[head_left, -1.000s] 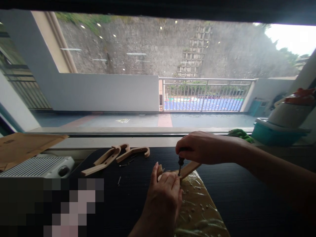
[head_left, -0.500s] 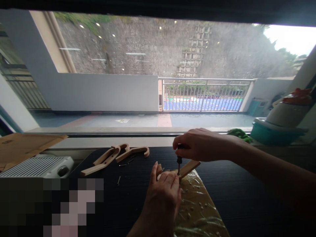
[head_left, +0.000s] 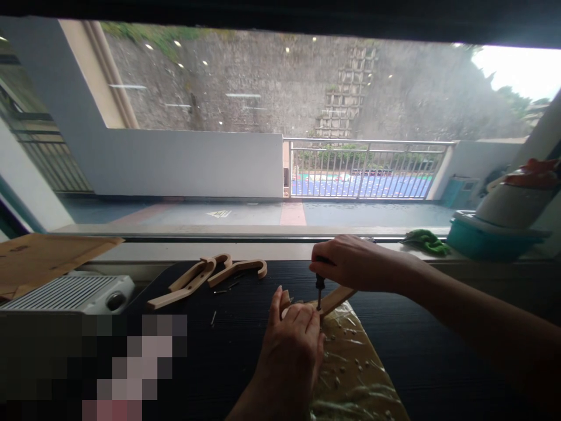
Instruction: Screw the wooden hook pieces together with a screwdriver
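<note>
Dark table: the wood-grained top [head_left: 241,327] spreads under and to both sides of the yellow, film-covered slab [head_left: 357,368], the landmark here.
Slatted white unit: well left of the slab, with a brown sheet [head_left: 56,257] above it [head_left: 74,292].
Teal tub: beyond the slab and to its right [head_left: 491,237]; a green cloth [head_left: 424,241] lies just beside it.
Left hand: at the slab's far left edge, palm down [head_left: 293,336], fingers bent over the near part of a wooden piece, the outermost finger standing apart; how tightly it presses, I cannot tell.
Right hand: above the slab's far end [head_left: 348,263], fingers curled closed around the handle of a screwdriver.
Wooden piece: at the slab's far end [head_left: 339,300], directly below the right hand's grip, slanting out from the left fingertips away to the right; its near part is hidden.
Loose wooden hooks: beyond the slab and to its left [head_left: 193,285], well apart from both hands.
Screwdriver: near upright over the slab's far end [head_left: 320,282], its tip at the wooden piece just beside the left fingers.
Thin metal bits: scattered left of the slab [head_left: 213,317], too small to name surely.
</note>
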`<act>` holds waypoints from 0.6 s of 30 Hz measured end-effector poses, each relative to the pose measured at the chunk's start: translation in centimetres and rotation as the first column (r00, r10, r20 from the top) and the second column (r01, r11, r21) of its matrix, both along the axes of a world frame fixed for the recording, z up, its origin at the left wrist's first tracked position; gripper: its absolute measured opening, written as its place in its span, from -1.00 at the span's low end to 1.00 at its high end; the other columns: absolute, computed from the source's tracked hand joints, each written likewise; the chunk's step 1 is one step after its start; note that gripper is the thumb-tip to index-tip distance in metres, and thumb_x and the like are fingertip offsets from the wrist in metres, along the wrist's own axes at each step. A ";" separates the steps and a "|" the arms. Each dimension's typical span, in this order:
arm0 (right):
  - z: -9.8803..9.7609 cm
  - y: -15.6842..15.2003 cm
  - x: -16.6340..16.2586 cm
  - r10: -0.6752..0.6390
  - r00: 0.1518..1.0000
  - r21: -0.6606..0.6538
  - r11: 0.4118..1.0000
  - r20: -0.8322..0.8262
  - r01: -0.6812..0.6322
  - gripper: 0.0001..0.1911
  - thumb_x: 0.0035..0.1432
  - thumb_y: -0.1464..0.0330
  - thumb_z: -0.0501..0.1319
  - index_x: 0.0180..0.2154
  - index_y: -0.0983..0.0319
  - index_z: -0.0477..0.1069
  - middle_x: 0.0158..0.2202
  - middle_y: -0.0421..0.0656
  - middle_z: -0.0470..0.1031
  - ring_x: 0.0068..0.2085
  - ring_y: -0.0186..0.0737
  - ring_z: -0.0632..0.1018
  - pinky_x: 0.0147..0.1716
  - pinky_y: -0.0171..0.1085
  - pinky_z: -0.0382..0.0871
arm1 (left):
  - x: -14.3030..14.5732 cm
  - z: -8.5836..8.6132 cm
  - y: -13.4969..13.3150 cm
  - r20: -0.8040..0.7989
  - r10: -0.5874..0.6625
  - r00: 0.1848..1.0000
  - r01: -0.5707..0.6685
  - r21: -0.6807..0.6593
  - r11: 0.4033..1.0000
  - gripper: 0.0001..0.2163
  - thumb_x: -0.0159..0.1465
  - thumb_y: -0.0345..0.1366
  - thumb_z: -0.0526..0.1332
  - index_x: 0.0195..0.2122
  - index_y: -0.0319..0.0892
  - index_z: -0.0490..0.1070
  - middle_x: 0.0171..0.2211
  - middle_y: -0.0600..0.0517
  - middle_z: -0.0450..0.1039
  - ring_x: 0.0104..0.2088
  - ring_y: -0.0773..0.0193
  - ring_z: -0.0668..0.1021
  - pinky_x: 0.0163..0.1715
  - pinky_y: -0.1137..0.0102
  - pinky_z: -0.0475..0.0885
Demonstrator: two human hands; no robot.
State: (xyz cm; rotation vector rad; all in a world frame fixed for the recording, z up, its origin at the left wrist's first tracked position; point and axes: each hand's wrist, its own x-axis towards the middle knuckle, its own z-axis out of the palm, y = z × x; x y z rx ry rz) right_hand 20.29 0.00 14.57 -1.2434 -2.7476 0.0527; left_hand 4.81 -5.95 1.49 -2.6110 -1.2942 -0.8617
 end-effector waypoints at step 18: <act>-0.1 0.3 0.8 0.013 1.000 -0.002 1.000 -0.011 -0.013 -0.66 0.25 0.26 0.01 -0.40 0.26 0.47 -0.55 -0.21 0.42 -0.57 -0.41 0.28 -0.53 -0.34 0.06 | 0.0 0.0 0.2 -0.015 -0.004 1.000 0.004 -0.015 1.000 -0.75 0.27 -0.46 0.04 -0.08 -0.24 0.40 -0.14 -0.05 0.48 -0.11 0.15 0.48 0.19 -0.08 -0.02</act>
